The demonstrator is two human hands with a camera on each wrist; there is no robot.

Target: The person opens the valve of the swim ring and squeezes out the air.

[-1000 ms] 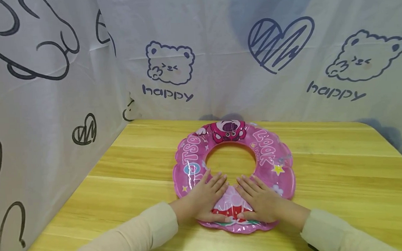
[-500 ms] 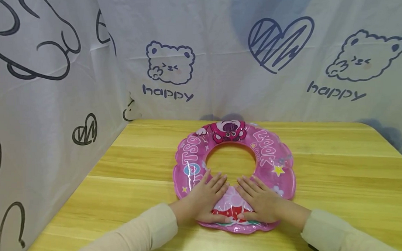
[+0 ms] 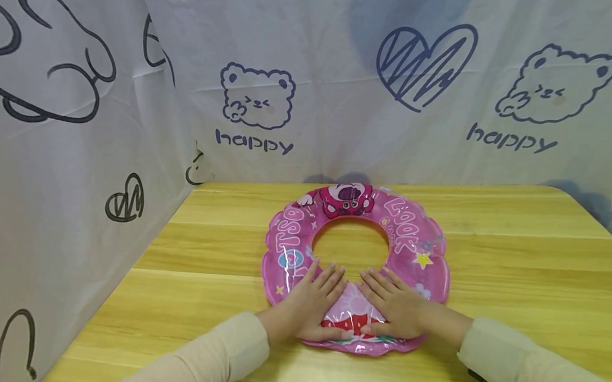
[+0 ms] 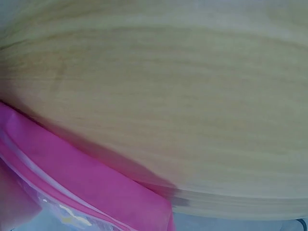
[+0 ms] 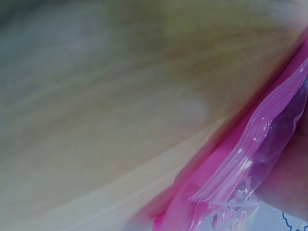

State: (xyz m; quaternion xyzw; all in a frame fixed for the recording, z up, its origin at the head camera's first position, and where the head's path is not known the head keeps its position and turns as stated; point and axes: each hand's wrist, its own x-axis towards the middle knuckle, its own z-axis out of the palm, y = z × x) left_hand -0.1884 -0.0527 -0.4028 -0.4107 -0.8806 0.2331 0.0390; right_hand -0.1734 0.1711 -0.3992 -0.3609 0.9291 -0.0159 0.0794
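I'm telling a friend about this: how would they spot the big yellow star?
On the wooden table lies a pink ring. In the head view, the star is on its right side, below LOOK. Unlike the pale flower below, it's yellow.

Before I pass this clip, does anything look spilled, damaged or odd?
Nothing stands out. The pink inflatable ring lies on the table, left hand and right hand resting on its near side, and no spill or tear shows. The bear print is upside down in the head view, likely just the ring's orientation.
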